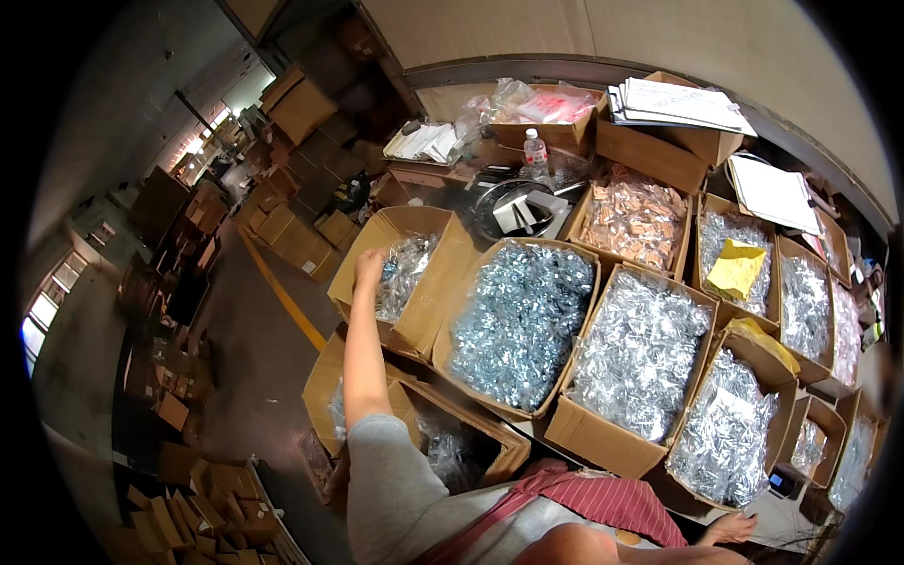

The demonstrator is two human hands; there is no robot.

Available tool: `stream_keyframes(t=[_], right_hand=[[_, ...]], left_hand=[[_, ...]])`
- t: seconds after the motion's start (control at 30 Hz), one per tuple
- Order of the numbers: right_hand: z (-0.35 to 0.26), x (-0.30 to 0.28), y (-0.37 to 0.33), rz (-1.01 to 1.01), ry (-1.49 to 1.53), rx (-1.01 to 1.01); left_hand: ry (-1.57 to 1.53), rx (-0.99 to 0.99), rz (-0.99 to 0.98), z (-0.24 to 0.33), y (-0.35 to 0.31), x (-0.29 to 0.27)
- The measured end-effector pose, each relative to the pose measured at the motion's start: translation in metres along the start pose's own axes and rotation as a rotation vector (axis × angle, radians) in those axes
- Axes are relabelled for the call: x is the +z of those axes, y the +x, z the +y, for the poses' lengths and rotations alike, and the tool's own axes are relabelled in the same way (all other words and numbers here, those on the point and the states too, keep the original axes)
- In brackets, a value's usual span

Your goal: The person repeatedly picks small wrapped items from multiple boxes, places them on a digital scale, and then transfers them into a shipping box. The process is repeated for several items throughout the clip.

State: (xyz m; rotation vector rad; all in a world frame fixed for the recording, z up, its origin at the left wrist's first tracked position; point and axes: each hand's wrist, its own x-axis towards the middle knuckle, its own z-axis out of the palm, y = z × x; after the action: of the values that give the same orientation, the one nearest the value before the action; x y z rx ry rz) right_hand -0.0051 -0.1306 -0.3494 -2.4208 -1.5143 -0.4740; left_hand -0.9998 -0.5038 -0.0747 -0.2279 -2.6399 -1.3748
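My left arm stretches forward to the leftmost cardboard box [450, 247], which holds small clear plastic packets [407, 268] of metal parts. At that box's left side my left hand [369, 267] is closed, its fingertips hidden against the packets; what they hold, if anything, I cannot make out. Low at the right, beside a box of silvery packets [725, 433], my right hand [730, 528] rests near the table edge [697, 514]. Its fingers look loosely stretched and nothing shows in them.
Boxes of bluish metal parts [523, 320], silvery packets [642, 353] and orange-brown pieces [636, 221] stand side by side. Behind them are a water bottle [535, 151] and stacked papers [678, 102]. Below the leftmost box sits another open carton [508, 452]. Cartons [292, 240] line the floor.
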Motion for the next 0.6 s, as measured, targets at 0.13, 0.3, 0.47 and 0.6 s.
stream_keyframes(t=[0.13, 0.3, 0.47, 0.6], right_hand=[[0.027, 0.012, 0.005, 0.105, 0.144, -0.009], [0.026, 0.009, 0.026, 0.215, 0.207, -0.126], [0.041, 0.007, 0.027, 0.183, 0.194, -0.102], [0.030, 0.002, 0.018, 0.194, 0.230, -0.093]], left_hand=[[0.580, 0.021, -0.156, 0.031, -0.012, 0.032], [1.077, -0.148, -0.355, 0.025, -0.036, 0.034], [0.991, -0.098, -0.262, 0.050, -0.041, 0.049], [0.994, -0.019, -0.302, 0.076, -0.045, 0.061]])
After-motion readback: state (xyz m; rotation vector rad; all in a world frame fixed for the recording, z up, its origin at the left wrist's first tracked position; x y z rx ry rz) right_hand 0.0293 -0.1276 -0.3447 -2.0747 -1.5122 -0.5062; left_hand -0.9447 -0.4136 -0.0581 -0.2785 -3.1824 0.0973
